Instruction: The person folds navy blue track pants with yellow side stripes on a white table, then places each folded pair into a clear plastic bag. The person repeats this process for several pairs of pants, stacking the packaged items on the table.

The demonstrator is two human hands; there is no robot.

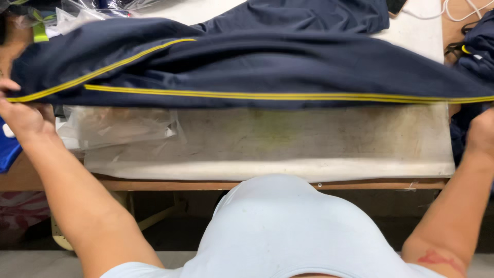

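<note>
Between the left hand [23,116] and right hand [481,135] the navy garment [267,67] stretches sideways — both hands pinch its ends.

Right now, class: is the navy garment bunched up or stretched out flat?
Stretched out: the navy garment spans the table between left hand and right hand, yellow stripes running straight.

Garment [288,72] on table [309,139], plastic bag [123,126] beneath its left part.
</note>
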